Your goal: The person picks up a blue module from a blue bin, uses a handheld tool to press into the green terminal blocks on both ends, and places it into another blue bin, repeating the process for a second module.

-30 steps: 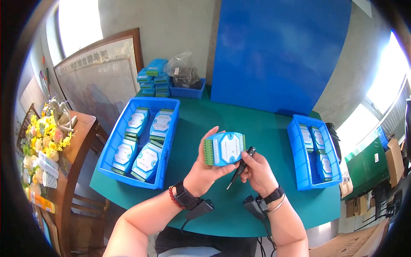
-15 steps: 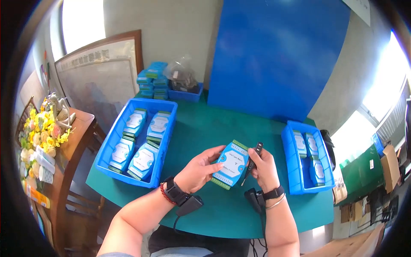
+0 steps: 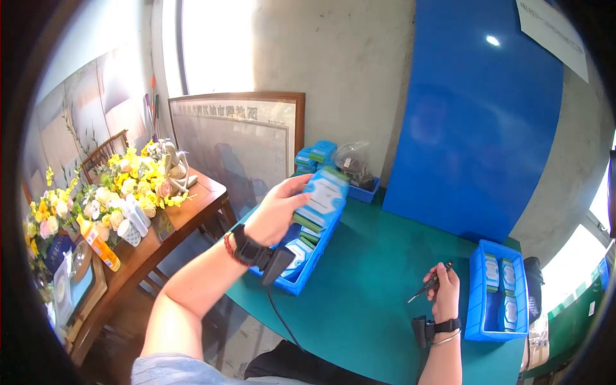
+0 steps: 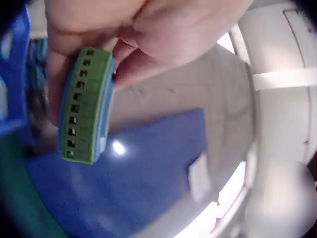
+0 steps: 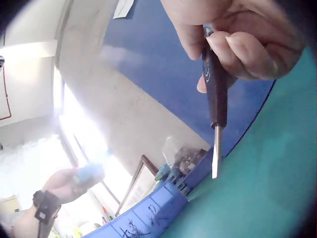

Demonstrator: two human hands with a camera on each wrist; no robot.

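Observation:
My left hand (image 3: 273, 215) grips a blue-and-white terminal module (image 3: 326, 196), held tilted above the left blue bin (image 3: 321, 258). Green screw-terminal blocks run along its ends, and one end (image 4: 86, 106) faces the camera in the left wrist view. Other modules (image 3: 296, 253) of the same kind lie inside that bin, partly hidden by the hand and the held one. Over the right part of the table, my right hand (image 3: 447, 294) holds a flat-blade screwdriver (image 5: 215, 94) by its black handle, the bare metal tip pointing away from the fingers.
A second blue bin (image 3: 473, 301) holding three modules stands at the right of the green table (image 3: 378, 308). Behind the left bin are stacked modules (image 3: 321, 151) and a small bin (image 3: 366, 192) with a plastic bag. A wooden side table (image 3: 205, 192) bears flowers.
The left hand has carried the module from the table's middle to above the left bin. The right hand, with its screwdriver, has come away from the module. The head view has turned left.

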